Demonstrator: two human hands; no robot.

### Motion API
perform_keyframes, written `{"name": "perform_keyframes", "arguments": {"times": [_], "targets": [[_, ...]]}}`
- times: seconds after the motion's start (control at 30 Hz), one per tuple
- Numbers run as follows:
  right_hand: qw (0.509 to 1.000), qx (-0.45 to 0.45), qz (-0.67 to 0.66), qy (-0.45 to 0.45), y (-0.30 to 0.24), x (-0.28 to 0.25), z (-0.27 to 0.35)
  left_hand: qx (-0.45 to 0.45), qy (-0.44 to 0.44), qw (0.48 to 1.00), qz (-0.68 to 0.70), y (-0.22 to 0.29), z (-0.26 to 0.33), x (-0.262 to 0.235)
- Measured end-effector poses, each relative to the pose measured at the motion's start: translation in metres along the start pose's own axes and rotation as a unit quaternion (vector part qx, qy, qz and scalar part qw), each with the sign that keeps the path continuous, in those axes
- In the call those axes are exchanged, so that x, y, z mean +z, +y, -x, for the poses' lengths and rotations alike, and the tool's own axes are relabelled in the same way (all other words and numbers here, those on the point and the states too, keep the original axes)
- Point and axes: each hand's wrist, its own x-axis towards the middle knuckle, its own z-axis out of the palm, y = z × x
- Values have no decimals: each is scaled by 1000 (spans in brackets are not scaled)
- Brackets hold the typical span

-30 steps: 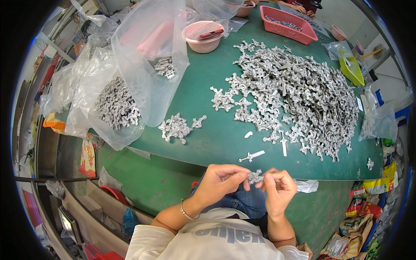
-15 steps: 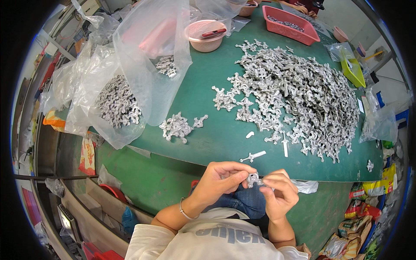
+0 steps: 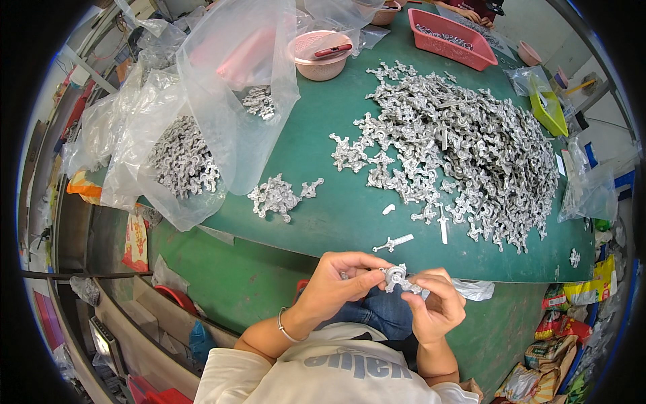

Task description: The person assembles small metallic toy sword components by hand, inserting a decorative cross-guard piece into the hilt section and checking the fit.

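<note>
Filling much of the view, a green table (image 3: 316, 225) bears a broad pile of silvery pieces (image 3: 484, 148) toward the right, with a clear plastic bag (image 3: 242, 155) at the left. In front of its near edge, the left hand (image 3: 340, 279) pinches one side of an ornate metal piece (image 3: 396, 275), thumb and forefinger nearly together; what else that palm holds, if anything, I cannot tell. The right hand (image 3: 437, 303) grips the other end between slightly parted thumb and fingers. Held between both hands, the piece looks rigid, light and fairly smooth: it should not crush, but might twist in a loose pinch. Its outer arms seem the surest hold, its thin tips the weakest.
</note>
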Motion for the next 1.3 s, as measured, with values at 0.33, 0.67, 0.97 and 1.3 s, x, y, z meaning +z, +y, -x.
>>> {"name": "perform_keyframes", "arguments": {"times": [0.33, 0.67, 0.97, 1.3], "targets": [[1000, -2, -4, 2, 0, 0, -1, 17, 5, 1000, -25, 2, 2, 4], [1000, 12, -13, 5, -1, 1, 0, 29, 1, 999, -32, 1, 3, 5], [993, 113, -9, -32, 11, 2, 1, 69, 92, 986, -119, 0, -8, -12], [956, 47, 285, -59, 82, -7, -32, 191, 381, 742, -517, 59, -32, -131]]}}
